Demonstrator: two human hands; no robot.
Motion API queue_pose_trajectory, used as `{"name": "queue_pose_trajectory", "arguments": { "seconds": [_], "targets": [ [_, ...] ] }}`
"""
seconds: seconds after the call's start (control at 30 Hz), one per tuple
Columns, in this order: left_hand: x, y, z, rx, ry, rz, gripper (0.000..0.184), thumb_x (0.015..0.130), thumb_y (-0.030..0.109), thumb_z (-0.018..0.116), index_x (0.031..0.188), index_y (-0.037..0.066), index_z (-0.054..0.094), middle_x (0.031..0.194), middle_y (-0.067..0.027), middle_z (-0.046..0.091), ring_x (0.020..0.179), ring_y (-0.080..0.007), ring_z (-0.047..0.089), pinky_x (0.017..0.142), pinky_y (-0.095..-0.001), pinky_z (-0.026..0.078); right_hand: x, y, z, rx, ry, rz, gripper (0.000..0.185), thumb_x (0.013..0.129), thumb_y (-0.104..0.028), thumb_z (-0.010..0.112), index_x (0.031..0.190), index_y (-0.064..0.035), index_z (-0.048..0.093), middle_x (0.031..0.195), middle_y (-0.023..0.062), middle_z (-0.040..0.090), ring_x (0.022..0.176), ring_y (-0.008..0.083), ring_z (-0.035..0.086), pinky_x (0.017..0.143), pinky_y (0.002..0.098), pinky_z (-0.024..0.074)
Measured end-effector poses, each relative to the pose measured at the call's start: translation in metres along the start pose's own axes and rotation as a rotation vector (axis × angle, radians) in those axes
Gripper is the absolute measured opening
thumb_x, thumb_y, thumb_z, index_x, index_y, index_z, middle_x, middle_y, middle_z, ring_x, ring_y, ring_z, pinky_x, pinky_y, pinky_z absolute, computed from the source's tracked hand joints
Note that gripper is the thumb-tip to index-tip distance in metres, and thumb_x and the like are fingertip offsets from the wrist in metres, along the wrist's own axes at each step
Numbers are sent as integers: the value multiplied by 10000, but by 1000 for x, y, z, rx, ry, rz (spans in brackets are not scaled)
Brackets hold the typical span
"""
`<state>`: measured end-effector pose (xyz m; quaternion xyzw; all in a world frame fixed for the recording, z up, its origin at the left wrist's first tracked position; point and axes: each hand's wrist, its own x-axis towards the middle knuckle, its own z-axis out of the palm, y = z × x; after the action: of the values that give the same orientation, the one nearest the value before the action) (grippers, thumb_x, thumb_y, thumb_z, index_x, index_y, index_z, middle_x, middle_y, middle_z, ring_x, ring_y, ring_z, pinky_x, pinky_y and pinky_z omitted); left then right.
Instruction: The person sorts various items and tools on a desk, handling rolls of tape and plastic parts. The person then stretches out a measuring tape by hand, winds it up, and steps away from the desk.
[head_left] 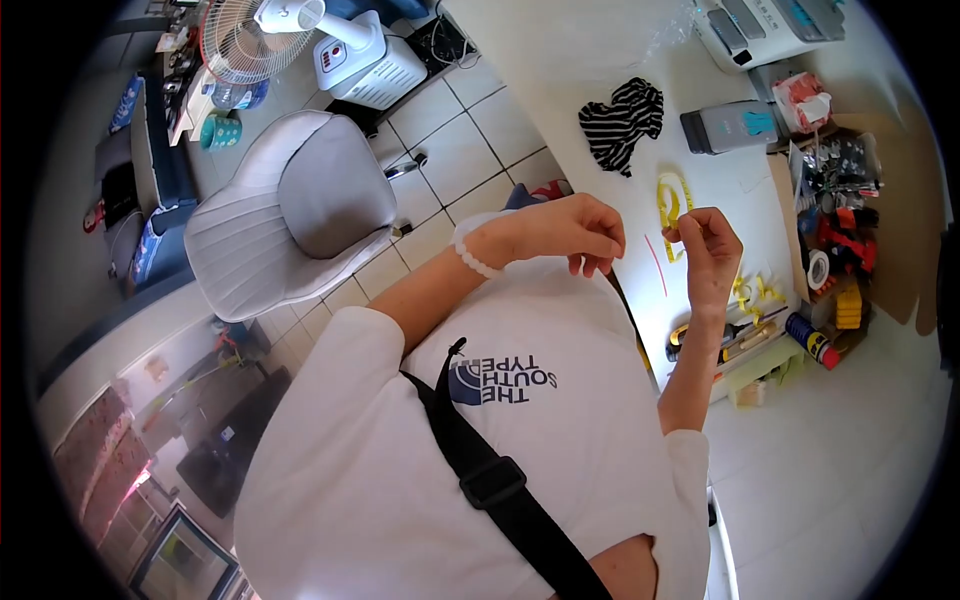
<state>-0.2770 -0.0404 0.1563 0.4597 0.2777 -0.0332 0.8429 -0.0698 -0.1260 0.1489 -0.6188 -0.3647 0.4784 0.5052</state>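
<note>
My left hand (575,232), with a white beaded bracelet (470,250) at the wrist, is held in front of my shirt at the table's edge. Its fingers curl downward and look closed; whatever they may hold is hidden. Over the table, my right hand (708,252) is raised with thumb and fingertips pinched together. Anything in that pinch is too small to make out. Just beyond it lies a yellow tape measure (672,190) in loose loops. A thin red strip (655,266) rests on the white table (560,60) between my hands.
Black-and-white striped cloth (622,125) and a grey box (730,127) lie farther back. Screwdrivers (750,340) are near my right forearm. On the right stand a cardboard box (890,240) of supplies and a spray can (812,340). A grey chair (300,215) is at left.
</note>
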Motion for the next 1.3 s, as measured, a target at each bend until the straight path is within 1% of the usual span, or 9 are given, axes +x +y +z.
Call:
{"name": "queue_pose_trajectory", "arguments": {
  "seconds": [0.2, 0.27, 0.3, 0.33, 0.47, 0.73, 0.8, 1.13, 1.3],
  "targets": [
    [-35, -62, -63, 762, 480, 63, 185, 828, 193, 579, 888, 18, 589, 769, -108, 613, 695, -225, 580, 646, -314, 467, 4, 20, -13, -13, -57, 54, 53, 883, -39, 542, 852, -6, 569, 723, 26, 607, 700, 86, 603, 675, 225, 479],
    [-63, -102, -104, 952, 688, -304, 235, 808, 214, 588, 925, 10, 580, 838, -166, 613, 768, -321, 584, 699, -372, 473, 6, 30, -20, -37, -49, 78, 58, 884, -48, 540, 855, -7, 567, 728, 28, 609, 699, 87, 603, 680, 228, 479],
    [-82, -154, -142, 1028, 769, -282, 272, 796, 254, 548, 936, 24, 582, 1013, -173, 612, 976, -343, 572, 758, -444, 476, 6, 34, -24, -81, -45, 119, 66, 883, -60, 544, 853, -6, 566, 731, 28, 609, 701, 88, 605, 684, 227, 478],
    [-100, -175, -162, 1108, 775, -535, 296, 789, 260, 567, 994, 47, 579, 1078, -167, 585, 1046, -333, 546, 784, -458, 484, 7, 40, -30, -130, -39, 157, 75, 881, -72, 548, 852, -5, 565, 735, 28, 610, 703, 89, 607, 687, 227, 476],
    [-176, -256, -196, 1071, 915, -858, 358, 748, 275, 619, 1030, 57, 578, 1134, -155, 557, 1057, -356, 550, 855, -512, 474, 5, 65, -50, -257, -41, 235, 104, 882, -95, 540, 869, 3, 570, 733, 35, 623, 693, 103, 613, 658, 235, 486],
    [-249, -347, -233, 899, 747, -1183, 558, 615, 256, 741, 1108, 78, 548, 1153, -149, 569, 1077, -344, 556, 841, -491, 501, 20, 114, -38, -194, -65, 597, 163, 817, -84, 530, 942, -2, 596, 766, 82, 638, 678, 149, 631, 634, 275, 525],
    [-254, -380, -245, 772, 721, -1320, 724, 731, 238, 625, 1381, 138, 322, 1439, -109, 320, 1325, -298, 314, 993, -618, 305, 27, 122, -27, -216, -96, 692, 135, 772, -60, 542, 865, -7, 625, 769, 88, 642, 680, 160, 644, 645, 283, 536],
    [-266, -471, -259, 849, 704, -1359, 607, 852, 380, 469, 1404, 220, 273, 1473, -55, 261, 1349, -285, 239, 1032, -638, 171, 45, 125, -15, -397, -34, 895, 98, 714, -29, 522, 768, 5, 596, 680, 97, 620, 587, 177, 635, 590, 283, 538],
    [-264, -488, -272, 941, 862, -1252, 494, 899, 290, 428, 1380, 238, 323, 1413, -58, 348, 1280, -277, 334, 1002, -635, 219, 51, 121, -9, -415, -1, 959, 86, 711, 5, 500, 733, 6, 583, 642, 112, 603, 559, 198, 614, 570, 308, 532]
  ]
}}
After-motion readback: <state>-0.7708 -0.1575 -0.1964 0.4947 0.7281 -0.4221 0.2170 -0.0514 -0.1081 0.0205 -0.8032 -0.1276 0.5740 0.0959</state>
